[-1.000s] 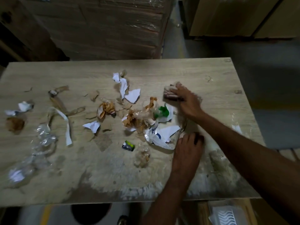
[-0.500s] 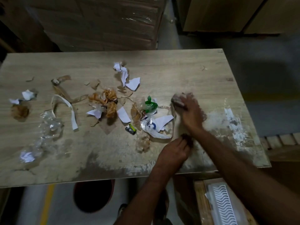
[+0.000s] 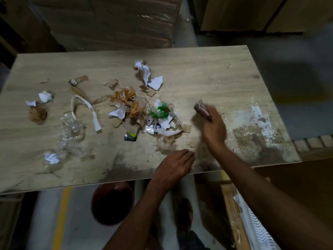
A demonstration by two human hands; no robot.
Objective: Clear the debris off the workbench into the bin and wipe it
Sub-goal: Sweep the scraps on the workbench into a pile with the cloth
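Debris litters the wooden workbench: torn white paper, orange plastic scraps, a green wrapper, clear crumpled plastic and a white strip. My right hand grips a dark rag and holds it on the bench just right of the central pile. My left hand rests flat near the front edge, fingers extended. A dark red bin stands on the floor under the front edge.
Wrapped cardboard stacks rise behind the bench. White dusty smears cover the bench's right end. A white corrugated panel lies on the lower right. A yellow floor line runs left of the bin.
My right hand with the rag has swept toward me and left, pushing the scraps into a tighter pile. My left hand slid back toward the front edge. The view tilted, revealing the bin.
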